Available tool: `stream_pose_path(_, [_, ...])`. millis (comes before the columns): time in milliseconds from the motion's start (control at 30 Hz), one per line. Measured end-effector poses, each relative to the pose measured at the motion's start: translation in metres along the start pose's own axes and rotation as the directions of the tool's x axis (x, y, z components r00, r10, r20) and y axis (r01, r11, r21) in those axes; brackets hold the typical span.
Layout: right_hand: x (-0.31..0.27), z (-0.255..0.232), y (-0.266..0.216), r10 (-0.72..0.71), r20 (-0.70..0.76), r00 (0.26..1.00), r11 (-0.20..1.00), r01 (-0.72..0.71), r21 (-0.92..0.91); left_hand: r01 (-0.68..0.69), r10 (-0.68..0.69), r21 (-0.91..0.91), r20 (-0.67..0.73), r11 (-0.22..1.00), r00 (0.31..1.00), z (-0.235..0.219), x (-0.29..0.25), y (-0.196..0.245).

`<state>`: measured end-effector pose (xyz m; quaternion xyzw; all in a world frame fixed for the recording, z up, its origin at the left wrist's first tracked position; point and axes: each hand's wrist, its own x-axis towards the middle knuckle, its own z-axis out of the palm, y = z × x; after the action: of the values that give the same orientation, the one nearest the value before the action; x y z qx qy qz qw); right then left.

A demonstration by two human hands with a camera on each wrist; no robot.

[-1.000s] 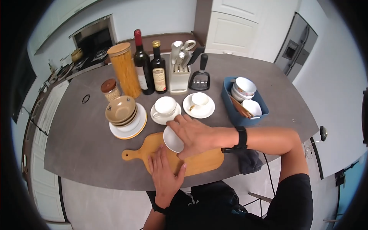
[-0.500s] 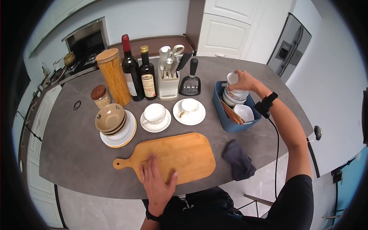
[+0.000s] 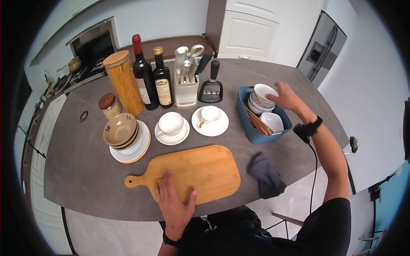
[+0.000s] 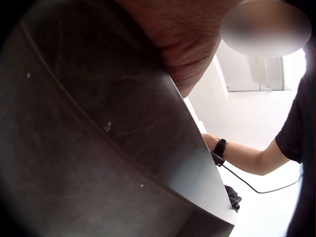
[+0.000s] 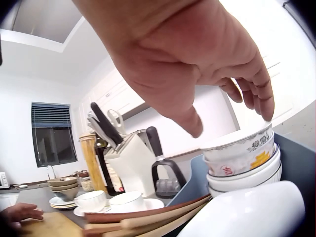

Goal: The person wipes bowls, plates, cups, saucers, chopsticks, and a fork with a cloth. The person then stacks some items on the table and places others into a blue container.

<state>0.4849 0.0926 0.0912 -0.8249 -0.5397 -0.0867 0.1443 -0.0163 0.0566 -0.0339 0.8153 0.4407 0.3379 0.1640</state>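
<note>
My left hand (image 3: 174,205) rests with spread fingers on the near left part of the wooden cutting board (image 3: 209,170). At the blue basket (image 3: 257,137), my right hand (image 3: 289,99) hovers beside the top of a bowl stack (image 3: 264,94). In the right wrist view, the relaxed fingers and thumb of that hand (image 5: 197,64) stand apart above the top bowl (image 5: 242,145); one fingertip is close to the rim, and whether it touches I cannot tell. A square white bowl (image 3: 272,122) and wooden chopsticks (image 3: 258,123) lie in the basket too.
Two cups on saucers (image 3: 171,138) stand behind the board, brown bowls on plates (image 3: 120,130) to its left. Bottles (image 3: 163,85), a pasta jar (image 3: 124,83), a knife block (image 3: 186,94) and a black-handled tool (image 3: 211,91) stand farther back. A dark cloth (image 3: 265,176) lies right of the board.
My right hand has carried the white bowl from above the board to the basket and let it go on the stack, then drawn slightly right. My left hand has stayed on the board.
</note>
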Motion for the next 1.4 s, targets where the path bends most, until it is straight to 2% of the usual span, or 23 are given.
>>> stream_pose_path(33, [-0.015,-0.010,-0.011,-0.005,0.003,1.000,1.000,0.005,-0.007,-0.003,0.003,-0.016,-0.001,1.000,1.000,-0.001,0.000,0.000])
stream_pose_path(100, [-0.042,-0.028,-0.029,0.102,0.231,0.968,0.994,-0.091,-0.056,-0.003,0.003,-0.028,0.004,1.000,1.000,-0.002,0.000,0.000])
stream_pose_path(133, [-0.044,-0.025,-0.027,0.110,0.230,0.967,0.993,-0.097,-0.064,-0.011,0.012,-0.034,0.010,0.999,1.000,-0.002,0.000,0.000])
stream_pose_path(200, [-0.049,-0.014,-0.020,0.129,0.432,0.893,0.988,-0.076,-0.137,-0.021,0.022,-0.048,0.016,0.999,1.000,-0.002,0.001,0.000])
stream_pose_path(367, [-0.047,-0.006,-0.037,0.166,0.495,0.853,0.984,-0.108,-0.144,-0.034,0.034,-0.068,0.001,0.997,0.999,-0.003,0.001,-0.003])
stream_pose_path(433, [-0.041,0.016,-0.020,0.125,0.607,0.785,0.987,-0.162,0.005,-0.046,0.046,-0.074,-0.005,0.996,0.999,-0.004,0.001,-0.003])
stream_pose_path(533, [-0.045,0.030,-0.022,0.109,0.620,0.777,0.958,-0.249,0.144,-0.046,0.046,-0.095,-0.007,0.994,0.999,-0.005,0.001,-0.004])
stream_pose_path(567, [-0.039,0.022,-0.031,0.230,0.690,0.686,0.940,-0.340,0.024,-0.042,0.041,-0.097,-0.010,0.994,0.999,-0.007,0.001,-0.005])
stream_pose_path(600, [-0.039,0.029,-0.037,0.229,0.691,0.686,0.942,-0.336,0.022,-0.046,0.046,-0.102,-0.006,0.994,0.999,-0.008,0.002,-0.005])
stream_pose_path(667, [-0.046,0.048,-0.041,0.560,0.439,0.702,0.828,-0.478,-0.293,-0.048,0.048,-0.110,0.001,0.993,0.999,-0.008,0.002,-0.005])
stream_pose_path(700, [-0.043,0.052,-0.040,0.562,0.441,0.700,0.827,-0.478,-0.295,-0.059,0.059,-0.113,-0.004,0.992,0.998,-0.008,0.002,-0.005])
stream_pose_path(767, [-0.034,0.056,-0.039,0.619,0.510,0.597,0.781,-0.537,-0.318,-0.070,0.070,-0.116,-0.003,0.991,0.998,-0.009,0.002,-0.005])
stream_pose_path(800, [-0.034,0.059,-0.038,0.621,0.514,0.592,0.779,-0.540,-0.320,-0.065,0.065,-0.119,-0.004,0.991,0.998,-0.010,0.002,-0.005])
stream_pose_path(867, [-0.036,0.065,-0.031,0.596,0.457,0.660,0.792,-0.577,-0.199,-0.058,0.059,-0.122,0.001,0.991,0.998,-0.011,0.002,-0.004])
stream_pose_path(933, [-0.037,0.066,-0.027,0.596,0.473,0.649,0.787,-0.588,-0.187,-0.070,0.068,-0.131,-0.024,0.989,0.997,-0.011,0.002,-0.005])
stream_pose_path(1000, [-0.034,0.056,-0.035,0.548,0.544,0.635,0.833,-0.476,-0.283,-0.065,0.063,-0.142,-0.025,0.988,0.998,-0.012,0.002,-0.005])
stream_pose_path(1067, [-0.032,0.057,-0.029,0.482,0.568,0.666,0.875,-0.399,-0.275,-0.055,0.051,-0.146,-0.035,0.988,0.998,-0.013,0.002,-0.008])
stream_pose_path(1133, [-0.036,0.053,-0.031,0.546,0.423,0.723,0.837,-0.459,-0.296,-0.064,0.063,-0.137,-0.013,0.988,0.998,-0.012,0.001,-0.011])
stream_pose_path(1167, [-0.031,0.037,-0.041,0.497,0.501,0.708,0.863,-0.342,-0.372,-0.061,0.060,-0.137,-0.012,0.989,0.998,-0.012,0.000,-0.011])
stream_pose_path(1200, [-0.033,0.020,-0.048,0.499,0.503,0.706,0.862,-0.343,-0.374,-0.064,0.061,-0.139,-0.024,0.988,0.998,-0.012,0.000,-0.011])
stream_pose_path(1267, [-0.042,-0.015,-0.076,0.570,0.458,0.682,0.821,-0.484,-0.303,-0.069,0.065,-0.145,-0.031,0.987,0.997,-0.010,0.000,-0.009])
stream_pose_path(1300, [-0.039,-0.015,-0.064,0.547,0.397,0.737,0.837,-0.484,-0.254,-0.071,0.066,-0.140,-0.035,0.988,0.997,-0.010,0.001,-0.010])
stream_pose_path(1400, [-0.041,-0.053,-0.085,0.540,0.343,0.768,0.841,-0.477,-0.256,-0.061,0.058,-0.133,-0.030,0.989,0.998,-0.011,0.001,-0.009])
